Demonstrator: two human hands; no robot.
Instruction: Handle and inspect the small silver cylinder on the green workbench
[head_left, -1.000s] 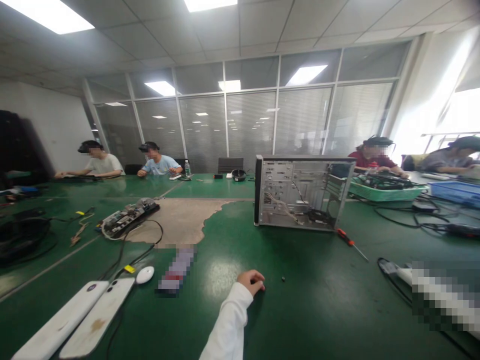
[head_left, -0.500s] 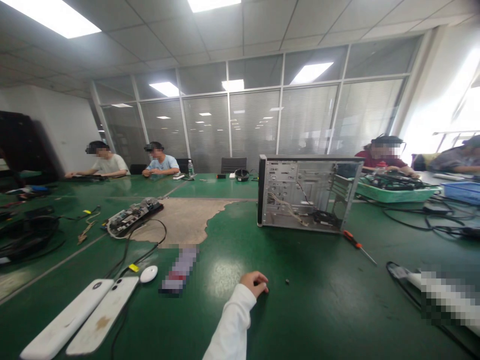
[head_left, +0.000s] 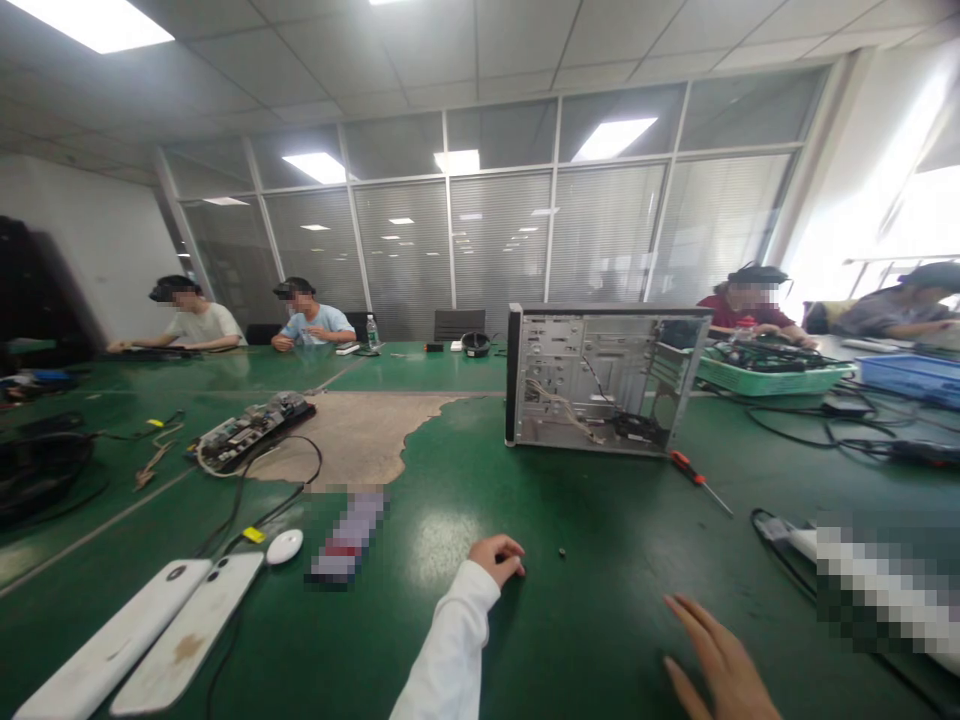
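Observation:
My left hand (head_left: 496,558), in a white sleeve, rests on the green table with its fingers curled in towards the thumb. Whatever those fingers may hold is hidden. Just right of it lies a tiny dark piece (head_left: 562,552), perhaps a screw, touched by neither hand. At the lower right, my right hand (head_left: 716,660) reaches over the table, thumb and fingers apart, holding nothing. Beyond both hands stands an open computer case (head_left: 555,430), its inside facing me, with loose cables and a dark part at the bottom. A screwdriver (head_left: 701,484) with an orange-and-black handle lies by its right corner.
Two white panels (head_left: 191,635), a white mouse (head_left: 285,546) and a blurred-out item (head_left: 349,538) lie to the left. Farther back is a circuit assembly (head_left: 251,432). A green basket (head_left: 780,378) and cables are at the right. Several people sit around the table.
My right hand has come into view at the lower right. The whole view has shifted slightly. My left hand keeps its curled pose near the tiny dark piece.

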